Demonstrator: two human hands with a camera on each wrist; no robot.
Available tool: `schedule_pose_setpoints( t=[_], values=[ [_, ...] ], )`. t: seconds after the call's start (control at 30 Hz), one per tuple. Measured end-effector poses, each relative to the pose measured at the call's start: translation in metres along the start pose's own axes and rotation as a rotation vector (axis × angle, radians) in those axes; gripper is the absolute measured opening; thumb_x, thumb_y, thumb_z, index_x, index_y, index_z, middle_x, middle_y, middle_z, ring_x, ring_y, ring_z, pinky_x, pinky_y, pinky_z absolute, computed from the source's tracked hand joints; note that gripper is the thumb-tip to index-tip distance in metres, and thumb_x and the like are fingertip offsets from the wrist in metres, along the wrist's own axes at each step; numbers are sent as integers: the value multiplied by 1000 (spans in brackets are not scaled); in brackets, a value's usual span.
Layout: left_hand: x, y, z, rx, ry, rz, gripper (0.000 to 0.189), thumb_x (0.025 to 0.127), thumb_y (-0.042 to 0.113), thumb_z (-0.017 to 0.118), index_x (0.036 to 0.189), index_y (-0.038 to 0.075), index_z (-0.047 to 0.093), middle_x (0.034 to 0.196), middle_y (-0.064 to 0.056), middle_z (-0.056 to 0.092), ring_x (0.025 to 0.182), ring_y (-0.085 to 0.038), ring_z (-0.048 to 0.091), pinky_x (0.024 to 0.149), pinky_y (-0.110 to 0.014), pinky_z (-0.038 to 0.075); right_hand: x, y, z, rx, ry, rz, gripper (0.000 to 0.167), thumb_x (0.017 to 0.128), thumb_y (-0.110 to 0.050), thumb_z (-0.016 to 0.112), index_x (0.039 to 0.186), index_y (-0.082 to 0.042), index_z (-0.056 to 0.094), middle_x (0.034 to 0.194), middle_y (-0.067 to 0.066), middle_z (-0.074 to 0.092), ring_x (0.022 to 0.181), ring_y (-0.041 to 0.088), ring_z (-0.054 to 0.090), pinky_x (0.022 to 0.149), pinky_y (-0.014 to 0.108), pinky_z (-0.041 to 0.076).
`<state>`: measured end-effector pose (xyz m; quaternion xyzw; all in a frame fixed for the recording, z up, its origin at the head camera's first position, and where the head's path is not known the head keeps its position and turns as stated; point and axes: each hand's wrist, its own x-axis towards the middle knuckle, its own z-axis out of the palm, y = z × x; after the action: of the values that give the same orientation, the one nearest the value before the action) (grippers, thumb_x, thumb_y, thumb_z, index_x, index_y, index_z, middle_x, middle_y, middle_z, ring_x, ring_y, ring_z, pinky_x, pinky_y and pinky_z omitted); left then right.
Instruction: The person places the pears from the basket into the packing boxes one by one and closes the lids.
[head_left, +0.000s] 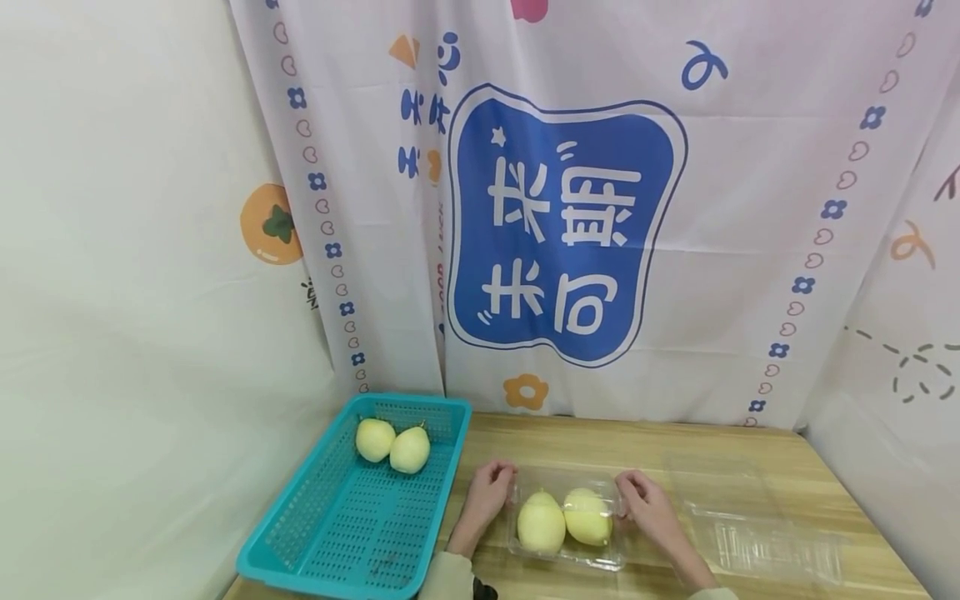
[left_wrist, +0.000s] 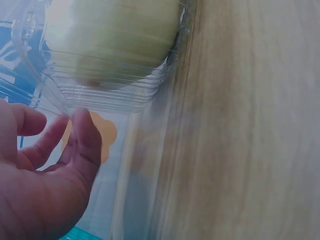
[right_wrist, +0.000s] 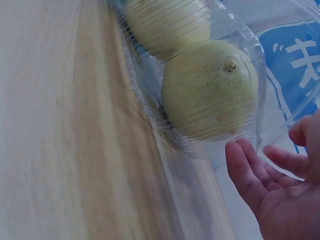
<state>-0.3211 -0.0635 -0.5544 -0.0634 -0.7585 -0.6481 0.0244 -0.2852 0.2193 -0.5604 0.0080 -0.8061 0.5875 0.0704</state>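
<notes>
On the table sits a clear plastic clamshell box with two pale yellow pears, the left pear and the right pear, side by side inside. At its far left corner, my left hand pinches the thin plastic edge between thumb and fingers. My right hand holds the opposite side at the far right corner. In the right wrist view, the thumb and fingertips meet at the rim, beside a pear seen through the ribbed wall. A clear sheet of plastic, the lid, rises beyond the rim.
To the left stands a turquoise perforated basket, with one pear and another pear at its far end. More clear plastic packaging lies at the right of the wooden table. A printed curtain hangs behind.
</notes>
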Motion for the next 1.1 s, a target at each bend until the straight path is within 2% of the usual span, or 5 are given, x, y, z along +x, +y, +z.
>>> schedule_pose_setpoints(
  t=[0.13, 0.3, 0.53, 0.9, 1.1],
  values=[
    [1, 0, 1, 2, -2, 16, 23, 97, 8, 50, 106, -10, 63, 73, -2, 55, 54, -9, 48, 49, -22, 46, 0, -3, -1, -38, -3, -19, 29, 101, -17, 53, 117, 4, 62, 81, 12, 62, 59, 12, 57, 55, 27, 54],
    [0, 1, 1, 63, 6, 28, 20, 96, 6, 50, 104, -6, 64, 78, -6, 60, 55, -10, 49, 47, -19, 43, -1, -6, -2, -62, -15, -24, 27, 99, -12, 53, 117, 5, 62, 81, 10, 62, 58, 10, 55, 52, 27, 52],
    [-2, 3, 2, 177, 45, 34, 18, 95, 9, 52, 102, 2, 67, 90, -7, 66, 77, -12, 55, 63, -23, 47, 0, -10, -1, -164, -26, -41, 22, 97, -10, 53, 114, 1, 63, 71, 2, 57, 54, 8, 51, 49, 22, 44],
    [-5, 1, 2, 189, 33, 25, 18, 95, 10, 52, 104, 4, 66, 92, -6, 63, 76, -11, 53, 63, -23, 46, -3, -13, 1, -171, -70, -22, 23, 98, -9, 51, 117, 0, 62, 69, 4, 56, 51, 9, 50, 46, 23, 45],
    [-7, 1, 5, 174, 23, 7, 20, 94, 8, 50, 106, 4, 65, 81, -4, 59, 66, -11, 51, 55, -23, 44, -5, -12, 0, -158, -104, 2, 24, 100, -7, 48, 120, -3, 59, 67, 4, 53, 43, 12, 48, 39, 30, 48]
  ],
)
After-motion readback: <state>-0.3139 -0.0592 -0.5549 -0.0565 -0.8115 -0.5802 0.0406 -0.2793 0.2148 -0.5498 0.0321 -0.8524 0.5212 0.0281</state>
